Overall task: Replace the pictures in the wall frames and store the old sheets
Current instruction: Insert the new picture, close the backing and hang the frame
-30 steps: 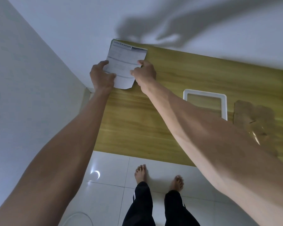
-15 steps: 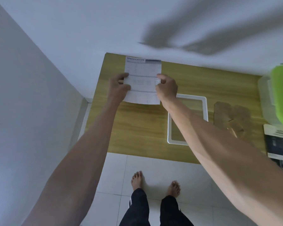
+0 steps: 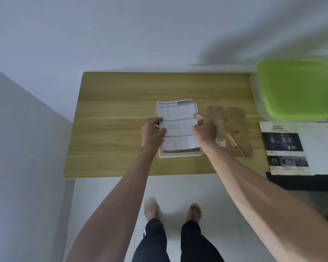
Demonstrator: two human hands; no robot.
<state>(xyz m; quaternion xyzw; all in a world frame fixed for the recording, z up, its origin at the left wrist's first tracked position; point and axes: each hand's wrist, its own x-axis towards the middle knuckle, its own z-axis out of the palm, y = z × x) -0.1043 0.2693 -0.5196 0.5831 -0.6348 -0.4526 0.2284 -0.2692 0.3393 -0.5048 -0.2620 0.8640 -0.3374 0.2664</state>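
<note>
Two hands on one printed sheet (image 3: 178, 125), headed SPECIFICATION, held over a white frame (image 3: 181, 154) lying flat on the wooden bench (image 3: 112, 120). Left hand (image 3: 152, 132) gripping the sheet's left edge, thumb curled over the paper. Right hand (image 3: 204, 128) pinching the right edge, fingers curled round it. Sheet covering most of the frame, with only the frame's near border and a sliver of its far right corner showing; cannot tell whether the paper rests on the frame or hangs just above it.

Just right of the frame, a brown cardboard backing (image 3: 231, 129) lying flat on the bench, a small white label near its left edge. Further right, at the bench's far corner, a clear plastic box (image 3: 257, 103) with a bright green lid (image 3: 299, 87), blurred. Nearer than the box, a second printed sheet (image 3: 290, 148) with a SAFETY heading and dark pictures, lying on a dark surface (image 3: 301, 182) beside the bench.

Below, bare feet (image 3: 194, 211) on white floor tiles (image 3: 178, 188), dark trousers (image 3: 153, 241) with a white stripe. Grey wall (image 3: 17, 148) along the left, white wall (image 3: 140, 35) behind the bench.
</note>
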